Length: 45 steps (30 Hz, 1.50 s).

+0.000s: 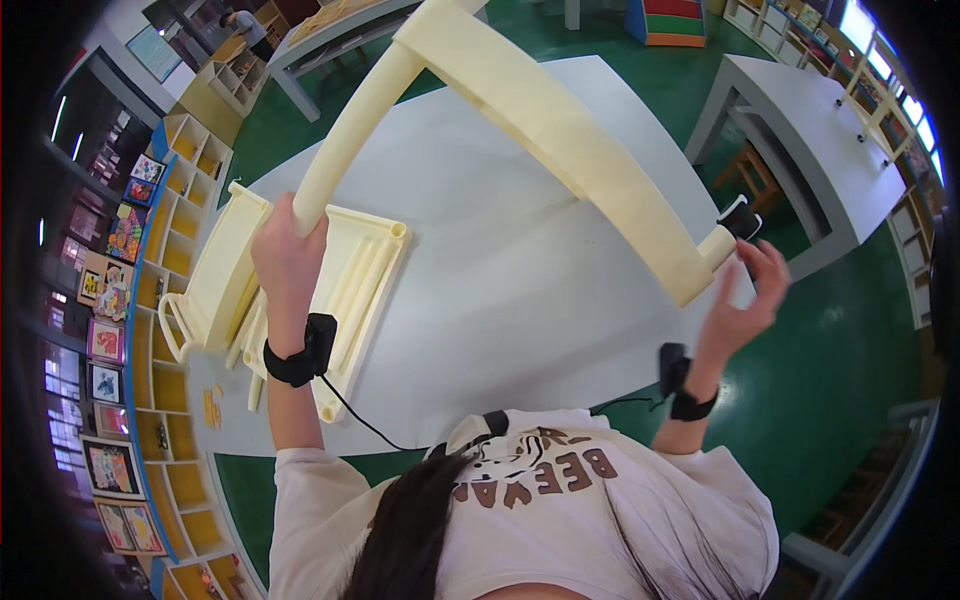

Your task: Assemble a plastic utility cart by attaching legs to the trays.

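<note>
Nearest are the person's white shirt (560,530) and a black band on each wrist, the left one (290,368) trailing a cable. The hands are well apart. The left hand (285,250) is wrapped firmly round a long cream tube (365,120), one leg of the frame (620,190). The right hand (745,295) has its fingers curved and parted beside the black caster (740,217) at the frame's other end; it is slightly blurred, so I cannot tell whether the fingertips touch.

The frame is over the table (480,330), slanting from upper left to lower right; whether any edge rests there is unclear. It looks like moulded plastic: probably light for its size, stiff and smooth, awkward more from its length than its weight. The tube offers the surest grip, a full fist; the short stub (715,245) by the caster would suit a second hold. The broad panel seems slicker and harder to grasp, and the caster may swivel, so it makes a poor handle.

At left on the table lies a cream tray (395,235) with rods (362,275) in it. Farther off are another table (800,120), the shelves (185,490) and a person (248,30).
</note>
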Each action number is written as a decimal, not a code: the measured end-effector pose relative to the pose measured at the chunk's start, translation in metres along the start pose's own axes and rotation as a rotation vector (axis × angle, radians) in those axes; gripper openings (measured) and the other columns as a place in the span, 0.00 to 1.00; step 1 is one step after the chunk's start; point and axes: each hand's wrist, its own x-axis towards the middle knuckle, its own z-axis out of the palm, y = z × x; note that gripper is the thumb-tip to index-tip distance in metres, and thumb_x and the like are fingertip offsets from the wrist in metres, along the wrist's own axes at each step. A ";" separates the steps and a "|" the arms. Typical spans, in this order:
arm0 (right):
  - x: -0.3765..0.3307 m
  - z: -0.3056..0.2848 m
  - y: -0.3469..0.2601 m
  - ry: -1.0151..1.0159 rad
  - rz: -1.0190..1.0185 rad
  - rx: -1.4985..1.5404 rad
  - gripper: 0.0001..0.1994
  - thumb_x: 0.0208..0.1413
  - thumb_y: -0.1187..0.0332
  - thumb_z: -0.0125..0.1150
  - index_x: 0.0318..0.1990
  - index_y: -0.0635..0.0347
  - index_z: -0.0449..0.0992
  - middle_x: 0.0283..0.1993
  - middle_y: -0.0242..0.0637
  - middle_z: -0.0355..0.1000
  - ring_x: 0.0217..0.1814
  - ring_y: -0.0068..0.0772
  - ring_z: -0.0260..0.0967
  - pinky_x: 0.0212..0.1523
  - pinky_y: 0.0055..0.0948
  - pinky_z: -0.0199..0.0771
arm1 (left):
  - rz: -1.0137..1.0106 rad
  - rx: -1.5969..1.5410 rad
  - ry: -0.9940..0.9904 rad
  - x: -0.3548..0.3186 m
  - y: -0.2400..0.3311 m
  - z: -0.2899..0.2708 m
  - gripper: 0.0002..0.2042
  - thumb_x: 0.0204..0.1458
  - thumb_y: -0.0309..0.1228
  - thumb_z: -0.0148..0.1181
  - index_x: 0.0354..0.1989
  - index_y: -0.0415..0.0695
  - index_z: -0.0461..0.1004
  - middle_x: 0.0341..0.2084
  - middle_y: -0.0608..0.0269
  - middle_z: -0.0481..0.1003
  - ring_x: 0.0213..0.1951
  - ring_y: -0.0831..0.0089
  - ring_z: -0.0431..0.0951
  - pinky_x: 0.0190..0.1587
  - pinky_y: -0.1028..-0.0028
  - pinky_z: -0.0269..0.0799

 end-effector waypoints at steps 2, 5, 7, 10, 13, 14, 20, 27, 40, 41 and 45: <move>-0.006 0.013 -0.033 -0.119 -0.140 0.004 0.23 0.36 0.65 0.63 0.42 0.60 0.65 0.42 0.36 0.64 0.42 0.35 0.62 0.46 0.30 0.57 | 0.031 0.026 0.019 0.006 0.012 0.000 0.09 0.36 0.28 0.57 0.25 0.41 0.65 0.15 0.51 0.68 0.21 0.53 0.69 0.22 0.66 0.64; 0.005 0.026 -0.063 -0.180 -0.205 -0.295 0.27 0.31 0.61 0.66 0.43 0.56 0.65 0.42 0.35 0.64 0.44 0.39 0.60 0.48 0.34 0.52 | 0.091 0.083 0.078 0.009 0.016 -0.003 0.08 0.37 0.29 0.57 0.25 0.42 0.65 0.15 0.53 0.68 0.21 0.55 0.69 0.22 0.66 0.63; 0.002 0.030 -0.060 -0.371 -0.117 -0.251 0.25 0.31 0.62 0.65 0.41 0.56 0.65 0.37 0.36 0.66 0.39 0.41 0.63 0.41 0.34 0.59 | 0.088 0.122 0.079 0.010 0.020 -0.003 0.08 0.37 0.29 0.57 0.24 0.43 0.64 0.15 0.55 0.68 0.20 0.56 0.70 0.21 0.66 0.64; -0.011 0.033 -0.053 -0.527 0.128 0.034 0.23 0.31 0.64 0.64 0.39 0.57 0.65 0.31 0.40 0.68 0.32 0.42 0.65 0.32 0.33 0.63 | 0.110 0.187 0.060 0.014 0.013 -0.005 0.08 0.37 0.30 0.56 0.24 0.43 0.64 0.15 0.56 0.69 0.20 0.57 0.70 0.21 0.66 0.64; -0.040 0.042 -0.029 -0.445 0.098 0.043 0.21 0.31 0.67 0.62 0.37 0.58 0.65 0.25 0.42 0.67 0.26 0.44 0.65 0.25 0.32 0.64 | 0.229 0.107 0.077 0.020 0.021 -0.008 0.07 0.36 0.28 0.55 0.23 0.43 0.64 0.15 0.57 0.68 0.20 0.58 0.70 0.21 0.66 0.64; -0.050 0.045 -0.023 -0.446 0.100 0.038 0.21 0.31 0.67 0.62 0.37 0.58 0.65 0.25 0.42 0.67 0.26 0.44 0.65 0.25 0.32 0.64 | 0.230 0.103 0.074 0.021 0.025 -0.007 0.07 0.36 0.28 0.55 0.23 0.43 0.64 0.15 0.57 0.68 0.20 0.58 0.70 0.21 0.66 0.64; -0.108 0.070 0.001 -0.516 0.369 0.200 0.19 0.31 0.68 0.62 0.35 0.62 0.66 0.24 0.43 0.68 0.25 0.42 0.67 0.27 0.30 0.66 | 0.381 0.189 -0.041 0.015 0.038 0.011 0.06 0.31 0.23 0.52 0.18 0.42 0.61 0.13 0.58 0.66 0.18 0.60 0.68 0.19 0.67 0.62; -0.163 0.092 0.028 -0.553 0.526 0.314 0.20 0.31 0.69 0.62 0.37 0.62 0.65 0.25 0.43 0.69 0.26 0.41 0.68 0.28 0.30 0.67 | 0.477 0.093 -0.174 0.004 0.042 0.021 0.07 0.30 0.23 0.54 0.18 0.42 0.61 0.13 0.57 0.67 0.19 0.59 0.68 0.20 0.65 0.62; -0.177 0.116 0.071 -0.567 0.415 0.341 0.13 0.28 0.66 0.64 0.21 0.64 0.68 0.18 0.43 0.67 0.21 0.41 0.65 0.24 0.29 0.63 | 0.466 0.022 -0.255 -0.025 0.037 0.050 0.08 0.27 0.20 0.52 0.16 0.42 0.59 0.11 0.59 0.65 0.17 0.63 0.69 0.19 0.69 0.64; -0.177 0.120 0.075 -0.567 0.415 0.340 0.13 0.28 0.66 0.64 0.21 0.64 0.68 0.18 0.43 0.67 0.21 0.41 0.65 0.24 0.29 0.63 | 0.465 0.022 -0.254 -0.025 0.037 0.053 0.08 0.27 0.20 0.52 0.16 0.42 0.59 0.11 0.59 0.65 0.17 0.63 0.69 0.19 0.69 0.64; -0.175 0.130 0.084 -0.570 0.423 0.361 0.13 0.28 0.68 0.63 0.21 0.64 0.68 0.18 0.42 0.66 0.20 0.42 0.63 0.24 0.29 0.61 | 0.455 0.016 -0.310 -0.026 0.041 0.062 0.08 0.27 0.20 0.52 0.16 0.41 0.60 0.11 0.58 0.66 0.17 0.61 0.68 0.19 0.68 0.63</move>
